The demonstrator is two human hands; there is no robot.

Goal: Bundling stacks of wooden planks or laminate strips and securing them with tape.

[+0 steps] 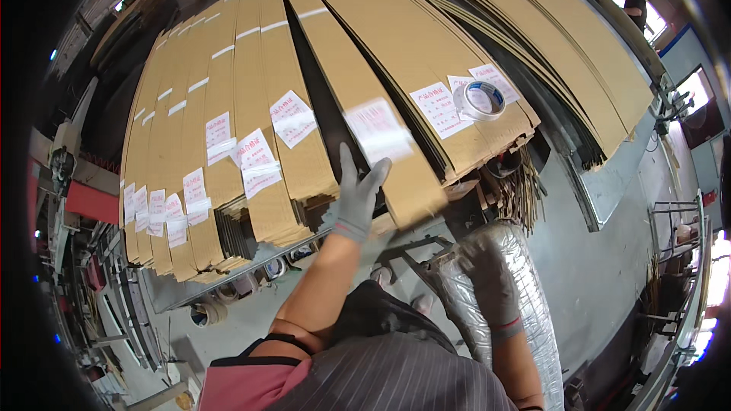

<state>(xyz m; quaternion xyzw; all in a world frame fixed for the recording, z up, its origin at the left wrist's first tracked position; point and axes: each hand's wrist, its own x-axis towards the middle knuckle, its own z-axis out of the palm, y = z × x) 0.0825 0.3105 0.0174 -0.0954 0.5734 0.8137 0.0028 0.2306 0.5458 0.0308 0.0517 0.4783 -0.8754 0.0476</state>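
My left hand [356, 196], in a grey work glove, has its fingers spread against the left edge of a narrow stack of brown cardboard strips [335, 53]. Its thumb lies by the white label [378, 131] taped near the stack's front end, and that end is blurred. Lower right, my right hand [491, 278], also gloved, is smeared by motion. Its fingers look stretched out with nothing in them, over a long silver-wrapped bundle [525, 289]. A roll of tape [484, 100] sits on the wider cardboard stack [411, 38] to the right, on top of white labels with red print [439, 109].
More labelled cardboard stacks [255, 68] fill the table's left side. Further cardboard [563, 38] lies at the far right on a metal-edged table [598, 202]. Tape rolls [207, 312] show beneath the front edge. A person [633, 4] stands in the far right background.
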